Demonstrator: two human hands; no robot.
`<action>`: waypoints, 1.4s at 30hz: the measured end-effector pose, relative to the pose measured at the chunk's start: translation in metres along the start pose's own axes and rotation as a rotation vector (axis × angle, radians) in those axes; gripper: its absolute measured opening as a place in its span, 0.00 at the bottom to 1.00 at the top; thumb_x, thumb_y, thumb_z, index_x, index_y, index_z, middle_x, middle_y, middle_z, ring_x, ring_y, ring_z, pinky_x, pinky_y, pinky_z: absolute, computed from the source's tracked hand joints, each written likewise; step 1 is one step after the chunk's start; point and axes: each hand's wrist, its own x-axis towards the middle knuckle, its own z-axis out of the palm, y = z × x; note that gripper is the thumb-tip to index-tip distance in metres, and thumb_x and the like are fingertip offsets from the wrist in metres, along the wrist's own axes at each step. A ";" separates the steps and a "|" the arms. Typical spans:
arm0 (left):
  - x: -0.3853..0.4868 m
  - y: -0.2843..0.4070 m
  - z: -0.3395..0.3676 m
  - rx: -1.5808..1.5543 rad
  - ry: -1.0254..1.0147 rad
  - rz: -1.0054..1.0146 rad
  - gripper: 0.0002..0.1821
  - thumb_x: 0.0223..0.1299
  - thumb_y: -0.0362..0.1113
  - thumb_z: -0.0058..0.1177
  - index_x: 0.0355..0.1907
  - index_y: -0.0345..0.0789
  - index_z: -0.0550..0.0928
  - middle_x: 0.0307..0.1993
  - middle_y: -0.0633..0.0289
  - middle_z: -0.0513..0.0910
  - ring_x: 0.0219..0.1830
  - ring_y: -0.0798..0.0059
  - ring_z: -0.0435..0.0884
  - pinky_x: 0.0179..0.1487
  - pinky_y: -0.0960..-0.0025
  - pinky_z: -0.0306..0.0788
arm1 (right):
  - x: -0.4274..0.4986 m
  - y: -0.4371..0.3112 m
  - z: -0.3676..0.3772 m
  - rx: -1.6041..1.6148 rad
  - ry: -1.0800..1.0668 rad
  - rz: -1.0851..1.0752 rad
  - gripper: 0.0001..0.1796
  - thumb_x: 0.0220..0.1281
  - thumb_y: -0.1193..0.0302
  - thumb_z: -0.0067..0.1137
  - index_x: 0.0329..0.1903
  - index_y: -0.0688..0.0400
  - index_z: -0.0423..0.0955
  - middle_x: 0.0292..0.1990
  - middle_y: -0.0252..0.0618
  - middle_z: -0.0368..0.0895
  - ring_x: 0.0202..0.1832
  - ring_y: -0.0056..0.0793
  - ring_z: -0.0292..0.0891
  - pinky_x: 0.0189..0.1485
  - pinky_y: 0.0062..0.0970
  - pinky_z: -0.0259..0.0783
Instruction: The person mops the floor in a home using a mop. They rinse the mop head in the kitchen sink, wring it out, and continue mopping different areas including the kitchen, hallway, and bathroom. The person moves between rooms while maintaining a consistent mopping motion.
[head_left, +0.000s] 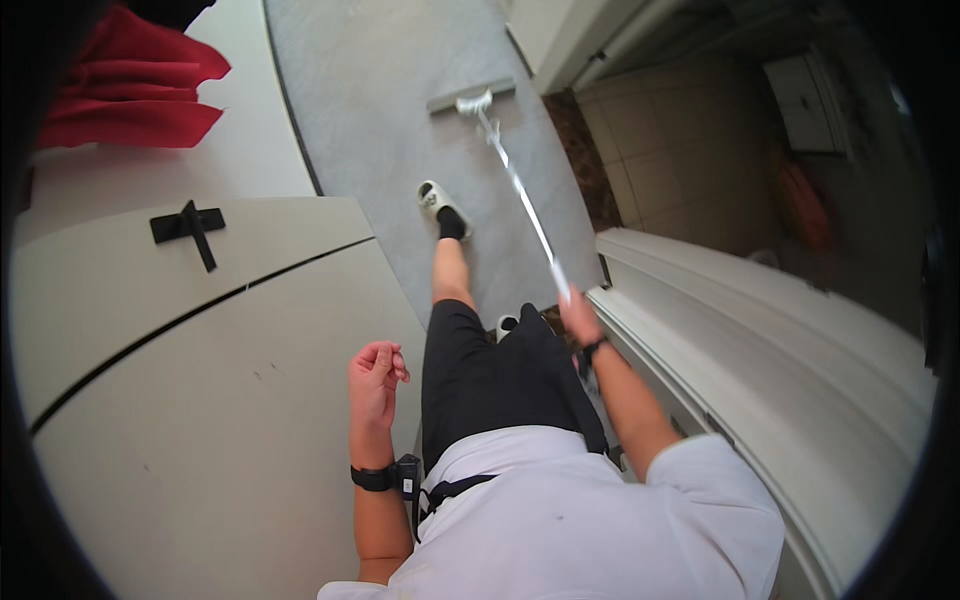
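My right hand (580, 319) is closed around the end of the shiny metal pole of a flat mop (529, 202). The pole slants away from me to a wide flat mop head (471, 97), which rests on the grey floor (360, 82) beyond my forward foot. My left hand (381, 382) is raised beside my left thigh, its fingers loosely curled with nothing seen in them. A slipper (442, 208) is on my forward foot, and part of the other slipper (506, 327) shows below it.
On the left is a pale door (225, 420) with a black handle (191, 225); red cloth (150, 90) hangs beyond it. To the right, a dark stone threshold (581, 161) borders a tiled room (652, 142). A white door (720, 300) stands close to my right arm.
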 end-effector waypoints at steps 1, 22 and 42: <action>0.004 0.002 0.001 0.005 0.005 -0.042 0.11 0.74 0.35 0.51 0.40 0.29 0.81 0.27 0.63 0.79 0.26 0.79 0.76 0.32 0.73 0.73 | -0.056 0.023 -0.001 -0.017 0.010 -0.043 0.17 0.71 0.54 0.51 0.49 0.54 0.71 0.36 0.58 0.83 0.39 0.65 0.78 0.38 0.56 0.74; -0.153 -0.037 -0.041 0.150 0.016 -0.292 0.10 0.74 0.35 0.51 0.39 0.29 0.81 0.27 0.63 0.81 0.26 0.79 0.78 0.32 0.74 0.74 | -0.060 0.044 -0.001 0.401 0.161 0.163 0.24 0.67 0.54 0.59 0.50 0.63 0.74 0.38 0.49 0.85 0.39 0.42 0.83 0.43 0.41 0.76; -0.246 -0.128 -0.184 0.460 -0.289 -0.423 0.10 0.72 0.32 0.52 0.38 0.28 0.82 0.27 0.63 0.81 0.26 0.81 0.78 0.32 0.75 0.75 | -0.813 0.192 0.223 0.051 -0.207 0.800 0.21 0.66 0.51 0.57 0.48 0.54 0.76 0.37 0.58 0.84 0.42 0.62 0.80 0.45 0.54 0.75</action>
